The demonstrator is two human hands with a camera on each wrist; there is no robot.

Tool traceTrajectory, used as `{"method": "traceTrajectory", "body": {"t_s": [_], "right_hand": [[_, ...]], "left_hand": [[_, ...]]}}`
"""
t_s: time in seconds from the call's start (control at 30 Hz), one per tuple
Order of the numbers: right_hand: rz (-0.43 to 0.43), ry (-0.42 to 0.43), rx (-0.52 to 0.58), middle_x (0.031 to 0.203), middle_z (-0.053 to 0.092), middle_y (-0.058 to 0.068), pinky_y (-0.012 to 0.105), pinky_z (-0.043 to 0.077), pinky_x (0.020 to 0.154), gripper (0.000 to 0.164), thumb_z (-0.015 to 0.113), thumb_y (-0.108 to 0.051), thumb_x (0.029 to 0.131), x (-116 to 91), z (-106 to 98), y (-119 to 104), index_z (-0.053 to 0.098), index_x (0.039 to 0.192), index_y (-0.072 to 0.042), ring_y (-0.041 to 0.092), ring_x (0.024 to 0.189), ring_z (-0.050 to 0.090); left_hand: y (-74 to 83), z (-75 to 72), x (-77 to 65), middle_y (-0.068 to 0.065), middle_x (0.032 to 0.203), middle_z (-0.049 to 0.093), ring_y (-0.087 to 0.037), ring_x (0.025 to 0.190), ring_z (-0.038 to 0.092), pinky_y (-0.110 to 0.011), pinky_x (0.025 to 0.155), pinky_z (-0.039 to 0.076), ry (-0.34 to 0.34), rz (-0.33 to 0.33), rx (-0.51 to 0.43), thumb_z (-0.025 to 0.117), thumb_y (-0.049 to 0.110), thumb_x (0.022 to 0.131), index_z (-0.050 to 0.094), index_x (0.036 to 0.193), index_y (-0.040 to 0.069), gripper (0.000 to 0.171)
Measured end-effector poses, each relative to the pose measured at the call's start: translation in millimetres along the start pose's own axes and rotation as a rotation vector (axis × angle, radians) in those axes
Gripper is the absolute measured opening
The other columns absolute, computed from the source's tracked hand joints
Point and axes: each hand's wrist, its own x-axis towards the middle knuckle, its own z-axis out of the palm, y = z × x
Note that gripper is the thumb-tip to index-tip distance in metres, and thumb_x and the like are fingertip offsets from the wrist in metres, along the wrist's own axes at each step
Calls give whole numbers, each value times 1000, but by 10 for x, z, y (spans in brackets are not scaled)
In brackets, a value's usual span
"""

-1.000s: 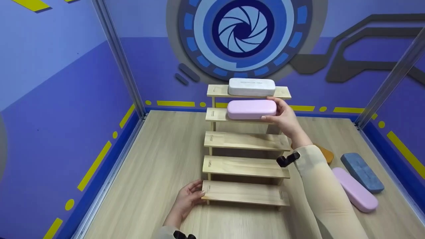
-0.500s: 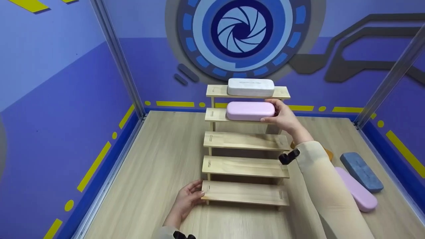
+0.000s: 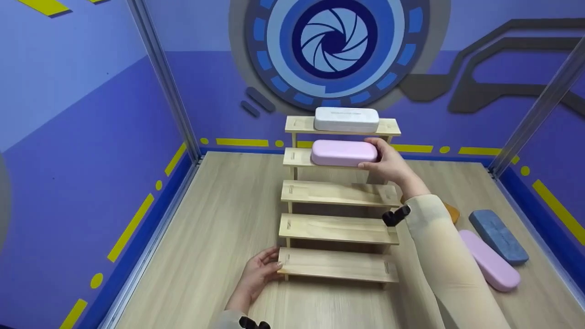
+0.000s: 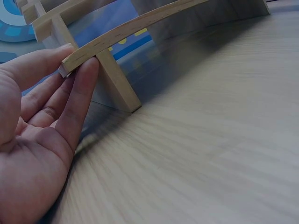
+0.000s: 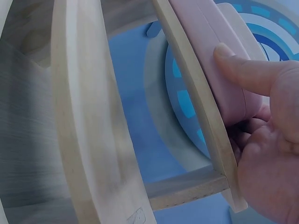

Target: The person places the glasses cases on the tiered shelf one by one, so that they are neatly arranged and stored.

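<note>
Wooden steps (image 3: 338,228) stand on the table. The left hand (image 3: 260,274) rests flat, fingers straight, against the bottom step's end, likely to keep it from sliding. The right hand (image 3: 388,164) reaches up, fingers wrapped round the pink case (image 3: 343,153) on the second step from the top.

1. A white case (image 3: 346,119) lies on the top step of the rack.
2. A blue case (image 3: 498,237) lies on the wooden worktop (image 3: 215,228) at the right, near the wall.
3. A second pink case (image 3: 490,260) lies just beside the blue one.
4. An orange case (image 3: 451,212) shows partly behind the sleeve.
5. A blue aperture emblem (image 3: 334,39) marks the back wall.
</note>
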Motion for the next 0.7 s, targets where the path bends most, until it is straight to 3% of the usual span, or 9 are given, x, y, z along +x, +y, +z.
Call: {"method": "traceTrajectory", "body": {"t_s": [0.17,0.37,0.47,0.63,0.7], "right_hand": [[-1,0,-12,153,45,25,47,42,114,76,76,-5,90,-5,-6,8,35,154,1,36,133,50],[-8,-4,9,156,42,26,48,40,117,83,78,-1,87,3,-13,6,32,156,2,37,137,48],[-9,-4,58,158,39,26,42,40,117,87,78,2,85,1,-14,2,29,158,3,37,140,45],[-17,23,147,161,38,24,21,42,109,88,77,4,86,-43,-19,19,28,158,2,35,144,42],[-25,42,188,161,39,22,21,42,112,85,77,5,86,-85,-25,33,30,157,3,34,145,42]], "left_hand": [[-15,-10,16,-1,116,62,-11,96,66,-30,80,64,2,-10,8,67,-3,92,36,151,-12,68],[-15,-19,19,-1,117,62,-11,96,67,-31,81,64,-2,-5,11,68,-3,92,35,151,-12,68],[-17,-22,25,-1,117,62,-11,97,66,-30,82,64,-7,1,12,67,-3,92,35,152,-12,68],[-19,-23,29,0,116,62,-10,97,65,-29,82,63,-5,-1,15,67,-4,92,35,152,-12,68],[-15,-23,24,0,115,62,-10,96,65,-29,82,63,1,-3,17,67,-3,92,36,152,-11,68]]}}
